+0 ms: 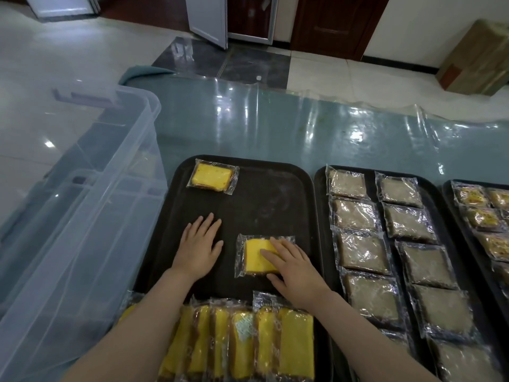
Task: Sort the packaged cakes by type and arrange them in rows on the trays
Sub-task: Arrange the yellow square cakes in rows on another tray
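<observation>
A black tray lies in front of me. One wrapped yellow cake sits at its far left corner. A second wrapped yellow cake lies mid-tray, and my right hand rests flat on its right side with straight fingers. My left hand lies flat and open on the bare tray, left of that cake. Several yellow cakes stand packed on edge along the tray's near side. The middle tray holds two rows of brown cakes. A third tray at the right holds speckled yellow-brown cakes.
A large clear plastic bin stands on the left, touching the tray's left edge. The table has a shiny blue-green plastic cover. On the floor at the far right is a cardboard box.
</observation>
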Tool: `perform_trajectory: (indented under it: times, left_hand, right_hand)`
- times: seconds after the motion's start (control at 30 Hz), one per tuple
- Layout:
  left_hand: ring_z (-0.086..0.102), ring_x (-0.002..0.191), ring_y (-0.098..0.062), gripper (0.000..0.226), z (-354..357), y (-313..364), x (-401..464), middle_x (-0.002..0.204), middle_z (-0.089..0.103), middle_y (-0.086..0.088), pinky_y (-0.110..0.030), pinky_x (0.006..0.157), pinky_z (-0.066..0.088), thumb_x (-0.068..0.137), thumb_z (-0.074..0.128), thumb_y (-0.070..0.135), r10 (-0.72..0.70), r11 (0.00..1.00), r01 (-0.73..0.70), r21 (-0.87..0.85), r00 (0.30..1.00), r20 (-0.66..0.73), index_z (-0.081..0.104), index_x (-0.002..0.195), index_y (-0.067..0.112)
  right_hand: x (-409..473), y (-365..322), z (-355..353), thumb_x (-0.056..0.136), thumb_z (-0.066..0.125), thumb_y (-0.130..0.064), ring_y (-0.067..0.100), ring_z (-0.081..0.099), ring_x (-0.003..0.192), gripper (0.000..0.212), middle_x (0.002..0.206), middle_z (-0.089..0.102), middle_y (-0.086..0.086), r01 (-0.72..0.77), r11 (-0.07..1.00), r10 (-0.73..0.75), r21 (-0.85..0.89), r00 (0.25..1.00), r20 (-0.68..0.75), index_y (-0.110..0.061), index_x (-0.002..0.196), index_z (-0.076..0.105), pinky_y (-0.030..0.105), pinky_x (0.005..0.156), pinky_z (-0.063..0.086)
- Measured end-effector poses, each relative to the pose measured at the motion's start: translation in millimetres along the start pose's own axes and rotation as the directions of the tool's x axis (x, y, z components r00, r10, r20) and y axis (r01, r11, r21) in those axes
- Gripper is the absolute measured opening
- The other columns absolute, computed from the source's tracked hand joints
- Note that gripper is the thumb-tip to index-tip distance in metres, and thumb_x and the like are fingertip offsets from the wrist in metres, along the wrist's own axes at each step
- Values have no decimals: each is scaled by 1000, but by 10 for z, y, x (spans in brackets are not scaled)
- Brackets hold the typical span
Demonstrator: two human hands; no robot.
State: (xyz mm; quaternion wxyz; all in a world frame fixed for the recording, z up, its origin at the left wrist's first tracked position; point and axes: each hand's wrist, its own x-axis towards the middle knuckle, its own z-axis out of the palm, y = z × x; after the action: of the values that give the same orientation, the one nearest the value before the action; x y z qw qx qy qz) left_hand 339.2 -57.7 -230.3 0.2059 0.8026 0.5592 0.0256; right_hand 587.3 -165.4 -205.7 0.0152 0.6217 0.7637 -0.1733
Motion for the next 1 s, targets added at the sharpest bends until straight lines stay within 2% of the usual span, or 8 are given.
perform_trajectory:
  times: [0.17, 0.27, 0.37, 0.53, 0.63, 1.0]
  left_hand:
    - [13, 151, -16, 65, 136, -90, -39, 163, 21, 5, -37, 123, 4, 96, 13, 53, 35, 995, -26, 97, 996, -88, 27, 155, 28]
    - [15, 150, -15, 63, 162, -96, -15, 162, 24, 6, -37, 124, 7, 96, 17, 51, 29, 996, -20, 90, 994, -102, 31, 153, 29]
    - [15, 150, -14, 62, 177, -103, -6, 162, 24, 7, -37, 123, 7, 96, 19, 50, 23, 997, -15, 74, 994, -108, 32, 153, 30]
    - [15, 150, -13, 60, 207, -117, 14, 162, 24, 8, -40, 124, 10, 96, 24, 47, 15, 999, -10, 47, 994, -111, 32, 153, 31]
    - [16, 150, -13, 58, 219, -125, 21, 161, 25, 8, -40, 124, 9, 96, 29, 44, 15, 999, -11, 36, 993, -118, 33, 152, 31]
    - [10, 151, -11, 61, 226, -130, 35, 163, 18, 10, -35, 123, 2, 94, 20, 48, 14, 998, -6, 66, 993, -120, 28, 153, 34]
  right_hand:
    - [224, -6, -6, 107, 28, -41, 24, -7, 153, 54, 167, -4, -1, -69, 996, 69, -50, 998, -3, -33, 158, 13, 38, 121, -4]
    - [383, 56, -1, 106, 19, -42, 26, -8, 153, 55, 167, -6, 1, -94, 993, 94, -78, 996, -6, -31, 158, 9, 43, 124, -2]
    - [573, 147, -35, 104, 19, -48, 25, -7, 153, 57, 167, -5, 1, -121, 990, 119, -69, 992, -32, -32, 158, 10, 47, 125, 7]
    - [909, 324, -108, 101, 26, -61, 23, -8, 153, 66, 167, -7, -1, -150, 988, 147, -41, 986, -73, -34, 158, 6, 43, 124, -1]
    - [1121, 443, -137, 102, 25, -59, 23, -8, 153, 65, 167, -6, 0, -162, 985, 155, -66, 983, -99, -34, 158, 5, 39, 120, -4]
    - [1668, 793, -318, 104, 25, -50, 27, -2, 153, 60, 167, -1, 3, -168, 981, 157, -97, 981, -117, -30, 158, 10, 47, 124, 6]
